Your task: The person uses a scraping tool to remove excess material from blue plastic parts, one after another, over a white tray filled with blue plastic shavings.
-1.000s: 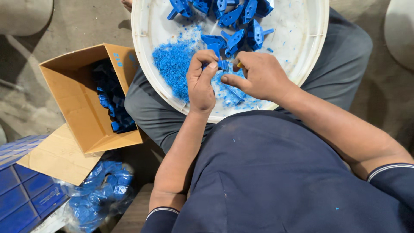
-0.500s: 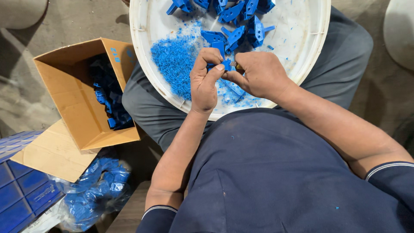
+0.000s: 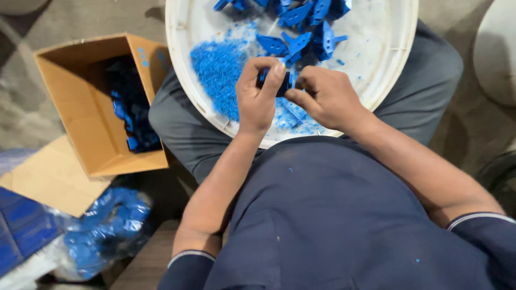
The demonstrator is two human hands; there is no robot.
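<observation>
A round white tray [image 3: 392, 70] rests on my lap. It holds a heap of small blue plastic shavings [image 3: 217, 72] and several blue plastic parts [image 3: 306, 21] at its far side. My left hand [image 3: 259, 99] and my right hand [image 3: 325, 96] meet over the tray's near edge, both pinching one small blue plastic part [image 3: 282, 83] between their fingertips. Most of that part is hidden by my fingers.
An open cardboard box [image 3: 94, 123] with blue parts inside stands to the left of my knee. A clear bag of blue parts [image 3: 105, 228] lies at lower left, next to a cardboard flap [image 3: 48, 180] and blue flat pieces [image 3: 21, 228].
Both hands have stayed together over the tray, with small finger shifts on the blue part. The view has drifted slightly, so the box sits a little nearer the frame's left.
</observation>
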